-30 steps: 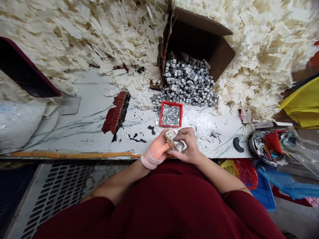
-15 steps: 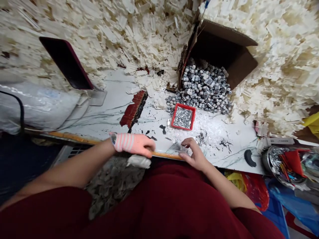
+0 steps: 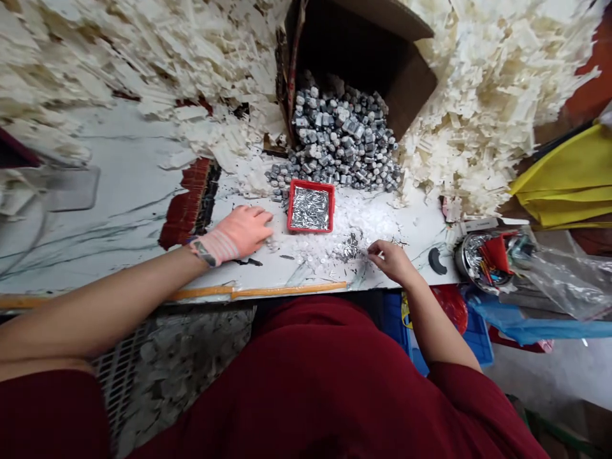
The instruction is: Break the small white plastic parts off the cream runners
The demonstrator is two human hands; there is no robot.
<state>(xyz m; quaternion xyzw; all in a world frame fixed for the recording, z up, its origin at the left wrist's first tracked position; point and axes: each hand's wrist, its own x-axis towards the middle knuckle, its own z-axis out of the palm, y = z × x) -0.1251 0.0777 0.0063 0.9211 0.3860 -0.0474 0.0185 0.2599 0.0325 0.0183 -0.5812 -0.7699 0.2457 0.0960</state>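
Note:
My left hand (image 3: pixel 241 231), in a pink striped glove, lies palm down on the white marbled tabletop (image 3: pixel 119 223), holding nothing, just left of a red tray (image 3: pixel 310 205) filled with silver scraps. My right hand (image 3: pixel 389 261) rests further right with its fingertips bunched, next to a small scatter of silver bits (image 3: pixel 351 248) among white crumbs. Whether those fingertips pinch anything is too small to tell. Behind the tray, a heap of grey metal pieces (image 3: pixel 339 137) spills from an open cardboard box (image 3: pixel 363 44).
Cream plastic scraps (image 3: pixel 492 102) are banked up behind the table on both sides of the box. A metal bowl with red pieces (image 3: pixel 488 258) and a clear plastic bag (image 3: pixel 564 280) sit at the right. Yellow cloth (image 3: pixel 564 178) lies beyond them, and a blue crate (image 3: pixel 459 338) stands below the table.
My hands have parted and no longer hold the small white and silver piece between them. My left hand has moved out onto the table by the tray. The view has shifted.

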